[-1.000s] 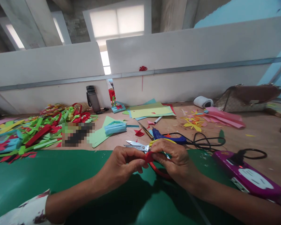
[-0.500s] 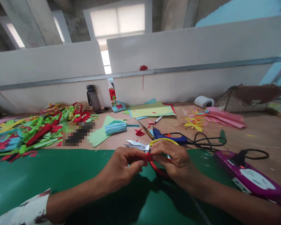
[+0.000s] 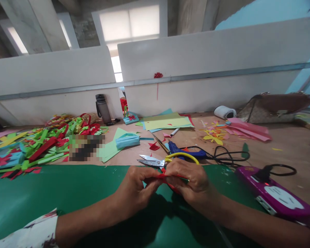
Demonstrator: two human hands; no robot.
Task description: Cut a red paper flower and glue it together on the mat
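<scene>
The worktop (image 3: 130,156) reached out on all sides of the scissors (image 3: 158,162), and a green sheet (image 3: 93,182) covered the part nearer the person than their blades. A pile of cut paper strips (image 3: 54,141) lay well to the left of the scissors, and a purple power strip (image 3: 274,196) sat well to their right.

The left hand (image 3: 134,186) and the right hand (image 3: 191,177) met just on the near side of the scissors' pivot, the right one partly hiding the handles. The scissors lay with blades a little open, pointing left. For good work there, the knuckles were best kept low and clear of those edges, and the wrists steady. The blue glue gun (image 3: 177,148) lay just beyond the scissors' yellow handle; its tip was better treated as hot, since the pictures did not show whether it was.

Smallest of all was the red piece (image 3: 161,176), seemingly paper, just on the near side of the scissors' pivot. The fingers of both hands were together, clamped on it from either side. It called for a light, even pinch: enough to hold the shape, not enough to crush it or tear an edge. Whether any fold lined up could not be told, as the fingertips hid most of it.
</scene>
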